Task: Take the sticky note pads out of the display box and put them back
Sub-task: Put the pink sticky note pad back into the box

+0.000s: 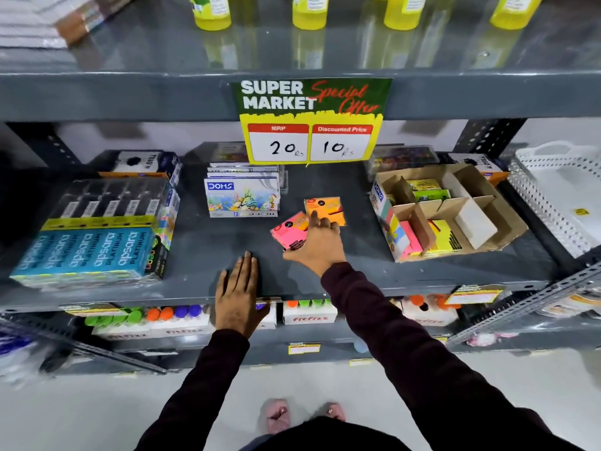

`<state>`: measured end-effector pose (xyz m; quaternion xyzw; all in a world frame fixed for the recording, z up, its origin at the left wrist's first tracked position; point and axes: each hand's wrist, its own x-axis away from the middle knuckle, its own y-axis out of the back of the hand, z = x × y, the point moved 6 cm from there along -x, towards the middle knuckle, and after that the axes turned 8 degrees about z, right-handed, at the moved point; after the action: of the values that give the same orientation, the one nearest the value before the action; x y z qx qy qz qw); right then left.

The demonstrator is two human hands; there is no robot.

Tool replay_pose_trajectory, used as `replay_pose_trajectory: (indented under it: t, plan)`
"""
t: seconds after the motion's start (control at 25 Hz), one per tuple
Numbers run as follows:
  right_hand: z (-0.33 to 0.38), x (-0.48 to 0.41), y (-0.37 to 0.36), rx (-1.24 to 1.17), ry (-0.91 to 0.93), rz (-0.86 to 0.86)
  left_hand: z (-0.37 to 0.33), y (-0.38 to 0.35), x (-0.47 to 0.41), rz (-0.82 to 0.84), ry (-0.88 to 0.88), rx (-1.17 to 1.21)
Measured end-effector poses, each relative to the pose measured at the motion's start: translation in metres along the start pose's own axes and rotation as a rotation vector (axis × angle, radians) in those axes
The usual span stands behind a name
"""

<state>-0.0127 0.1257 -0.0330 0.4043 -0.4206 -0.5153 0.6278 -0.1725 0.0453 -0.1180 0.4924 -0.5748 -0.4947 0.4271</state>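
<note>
A cardboard display box with dividers stands on the grey shelf at the right. It holds green pads at the back and pink and yellow pads in front. A pink sticky note pad and an orange pad lie on the shelf left of the box. My right hand rests over them, thumb under the pink pad's near edge and fingers spread onto the orange pad. My left hand lies flat on the shelf's front edge, holding nothing.
DOMS crayon boxes stand behind the loose pads. Apsara pencil packs fill the shelf's left. A price sign hangs from the shelf above. A white perforated tray sits at far right. Bottles line the lower shelf.
</note>
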Motion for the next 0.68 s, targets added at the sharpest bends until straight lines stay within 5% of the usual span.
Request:
replay_pose_trajectory:
  t: [0.4,0.68]
  plan:
    - [-0.202,0.079,0.124,-0.287,-0.457,-0.492,-0.001,-0.007,-0.001,-0.057,0.007,-0.031]
    - [-0.254,0.041,0.071,-0.525,-0.494,-0.227,0.002,-0.007,-0.001,-0.067,0.004,-0.021]
